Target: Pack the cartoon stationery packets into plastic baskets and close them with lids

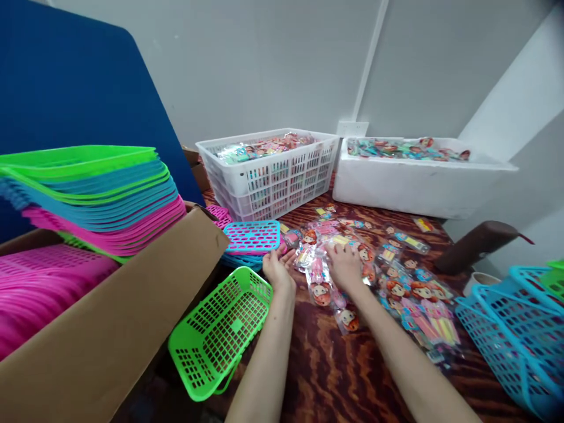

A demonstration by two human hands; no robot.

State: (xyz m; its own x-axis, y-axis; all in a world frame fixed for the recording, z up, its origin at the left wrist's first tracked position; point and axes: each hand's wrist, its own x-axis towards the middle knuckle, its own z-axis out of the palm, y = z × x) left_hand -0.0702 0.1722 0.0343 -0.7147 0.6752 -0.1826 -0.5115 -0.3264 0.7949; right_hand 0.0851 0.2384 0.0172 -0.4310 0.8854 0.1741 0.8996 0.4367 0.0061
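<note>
My left hand (279,269) is palm up, its fingers stretched toward the left edge of a loose pile of small clear packets (321,292). The packets hold flat cartoon-doll figures with red hair and pink or yellow parts. Over the middle of this pile lies my right hand (344,267), palm down, with its fingers apart and touching the packets; the fingertips are partly lost among the shiny wrappers. Just left of my left forearm, a green plastic basket (237,325) stands tilted with nothing inside. Blue and pink baskets (252,236) are stacked behind my left hand.
A cardboard box (118,317) with nested baskets (101,205) fills the left. At the back stand a white crate (273,176) and a white foam box (409,182), both full of packets. More packets (423,299), a brown cylinder (478,247) and blue baskets (511,329) lie right.
</note>
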